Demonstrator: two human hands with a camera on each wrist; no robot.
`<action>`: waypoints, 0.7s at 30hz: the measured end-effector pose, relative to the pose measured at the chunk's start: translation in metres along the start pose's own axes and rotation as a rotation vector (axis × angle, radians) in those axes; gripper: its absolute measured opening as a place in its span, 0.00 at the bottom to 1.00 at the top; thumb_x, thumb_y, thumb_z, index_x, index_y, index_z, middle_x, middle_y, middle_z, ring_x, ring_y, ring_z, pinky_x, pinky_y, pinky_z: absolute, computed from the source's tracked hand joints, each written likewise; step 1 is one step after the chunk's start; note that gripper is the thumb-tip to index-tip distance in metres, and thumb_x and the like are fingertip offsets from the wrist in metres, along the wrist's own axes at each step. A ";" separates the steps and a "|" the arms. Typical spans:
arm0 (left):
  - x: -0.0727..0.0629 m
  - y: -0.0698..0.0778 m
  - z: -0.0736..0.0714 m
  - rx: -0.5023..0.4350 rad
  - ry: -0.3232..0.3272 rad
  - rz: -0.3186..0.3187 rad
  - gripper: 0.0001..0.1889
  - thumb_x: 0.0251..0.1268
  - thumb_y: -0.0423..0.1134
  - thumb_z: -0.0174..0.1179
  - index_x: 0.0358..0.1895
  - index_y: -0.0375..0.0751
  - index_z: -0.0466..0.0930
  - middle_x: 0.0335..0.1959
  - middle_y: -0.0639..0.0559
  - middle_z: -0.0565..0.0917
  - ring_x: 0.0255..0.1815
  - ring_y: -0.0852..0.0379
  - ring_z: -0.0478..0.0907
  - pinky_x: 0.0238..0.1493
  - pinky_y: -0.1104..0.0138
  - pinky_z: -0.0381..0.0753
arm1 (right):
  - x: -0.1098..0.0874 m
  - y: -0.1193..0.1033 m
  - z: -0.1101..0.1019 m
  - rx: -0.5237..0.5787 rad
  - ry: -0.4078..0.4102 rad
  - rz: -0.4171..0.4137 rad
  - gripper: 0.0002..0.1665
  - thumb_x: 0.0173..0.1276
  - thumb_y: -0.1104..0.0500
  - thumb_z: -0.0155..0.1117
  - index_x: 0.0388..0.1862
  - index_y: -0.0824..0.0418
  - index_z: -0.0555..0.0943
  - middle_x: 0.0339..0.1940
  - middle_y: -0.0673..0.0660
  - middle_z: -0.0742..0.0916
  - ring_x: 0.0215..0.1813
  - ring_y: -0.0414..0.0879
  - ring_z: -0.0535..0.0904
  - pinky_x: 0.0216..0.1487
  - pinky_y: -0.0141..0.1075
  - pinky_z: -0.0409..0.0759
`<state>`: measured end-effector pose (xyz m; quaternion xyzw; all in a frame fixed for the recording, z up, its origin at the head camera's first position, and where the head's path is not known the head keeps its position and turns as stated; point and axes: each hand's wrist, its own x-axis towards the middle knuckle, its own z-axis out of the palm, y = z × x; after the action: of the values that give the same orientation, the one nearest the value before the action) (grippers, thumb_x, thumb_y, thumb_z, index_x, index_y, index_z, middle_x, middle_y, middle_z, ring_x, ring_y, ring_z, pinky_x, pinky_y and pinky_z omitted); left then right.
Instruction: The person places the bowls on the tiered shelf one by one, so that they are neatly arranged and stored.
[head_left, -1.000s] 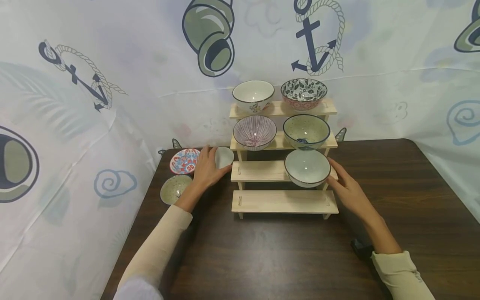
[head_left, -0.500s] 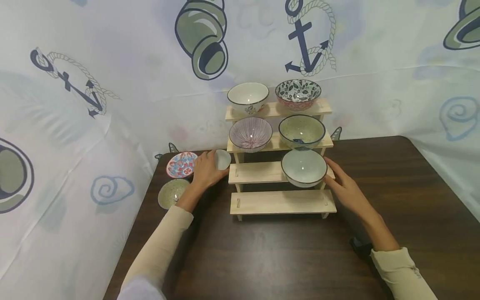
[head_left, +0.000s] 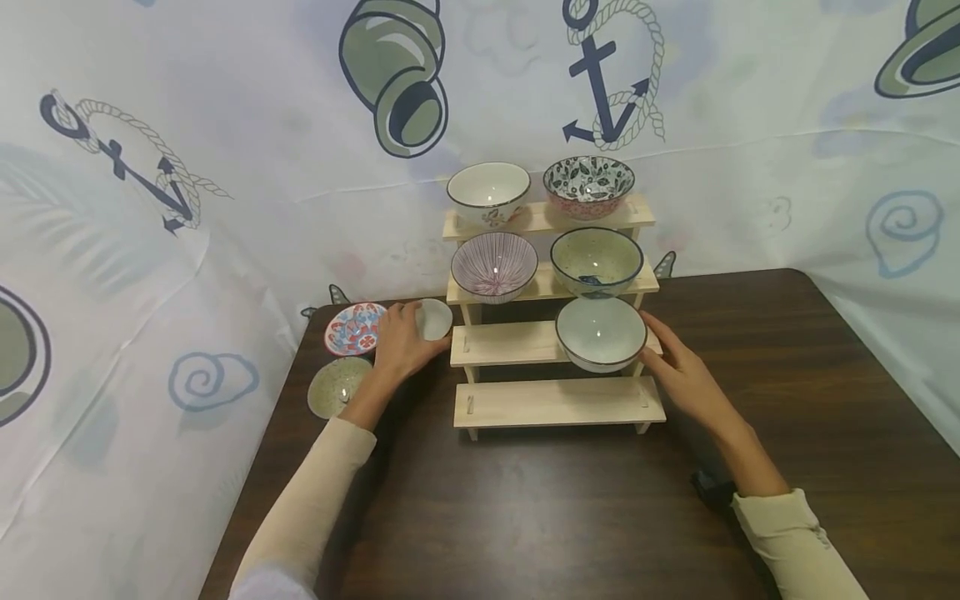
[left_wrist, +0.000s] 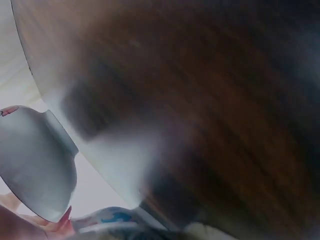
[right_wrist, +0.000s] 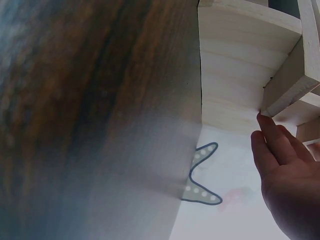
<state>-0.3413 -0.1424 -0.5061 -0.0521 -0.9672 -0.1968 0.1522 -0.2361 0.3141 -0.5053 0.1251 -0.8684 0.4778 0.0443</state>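
At the table's back left, my left hand (head_left: pixel 401 340) grips a small white bowl (head_left: pixel 433 320), thumb and fingers at its sides. In the left wrist view this white bowl (left_wrist: pixel 37 157) is tilted, its foot facing the table. My right hand (head_left: pixel 690 379) is beside a larger white bowl (head_left: pixel 602 331) with a dark rim on the second shelf from the bottom, thumb and index finger right at its rim. In the right wrist view, the straight fingers (right_wrist: pixel 277 145) reach the side support of the wooden stand (head_left: pixel 558 402).
A red-and-blue patterned dish (head_left: pixel 352 330) and a speckled green bowl (head_left: pixel 337 387) sit left of my left hand. Higher up stand a purple-striped bowl (head_left: pixel 494 268), a green bowl (head_left: pixel 597 260), a white floral bowl (head_left: pixel 489 193) and a black leaf-patterned bowl (head_left: pixel 588 185). Printed cloth hangs behind.
The head view has shifted slightly, sliding the scene left. My left hand keeps to the small white bowl, which now leans a little differently; the right hand stays at the larger bowl.
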 end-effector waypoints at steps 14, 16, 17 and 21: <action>-0.009 -0.010 -0.023 -0.153 0.046 0.022 0.55 0.43 0.60 0.78 0.73 0.35 0.63 0.66 0.32 0.71 0.64 0.33 0.71 0.59 0.40 0.77 | 0.001 0.002 -0.001 -0.017 0.000 -0.029 0.38 0.84 0.46 0.50 0.86 0.42 0.50 0.84 0.63 0.62 0.78 0.71 0.65 0.68 0.70 0.71; -0.010 -0.013 -0.024 -0.169 0.062 0.036 0.56 0.41 0.59 0.79 0.72 0.35 0.63 0.64 0.33 0.73 0.64 0.34 0.71 0.60 0.40 0.76 | 0.001 0.002 -0.001 -0.016 0.001 -0.030 0.38 0.84 0.46 0.50 0.86 0.42 0.51 0.85 0.63 0.62 0.78 0.71 0.64 0.68 0.70 0.70; -0.011 -0.014 -0.024 -0.177 0.069 0.040 0.56 0.41 0.59 0.80 0.72 0.35 0.64 0.63 0.34 0.73 0.64 0.35 0.71 0.61 0.41 0.75 | 0.001 0.001 -0.001 -0.018 0.000 -0.029 0.38 0.84 0.46 0.50 0.86 0.42 0.51 0.85 0.63 0.62 0.79 0.71 0.64 0.68 0.69 0.70; -0.014 -0.018 -0.026 -0.189 0.069 0.052 0.57 0.40 0.59 0.80 0.72 0.34 0.63 0.63 0.34 0.74 0.64 0.35 0.71 0.62 0.41 0.75 | 0.001 -0.001 0.000 -0.012 -0.004 -0.021 0.38 0.84 0.46 0.50 0.86 0.43 0.51 0.84 0.63 0.63 0.78 0.71 0.65 0.68 0.69 0.71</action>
<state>-0.3238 -0.1695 -0.4944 -0.0845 -0.9368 -0.2846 0.1850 -0.2364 0.3138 -0.5042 0.1348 -0.8701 0.4716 0.0482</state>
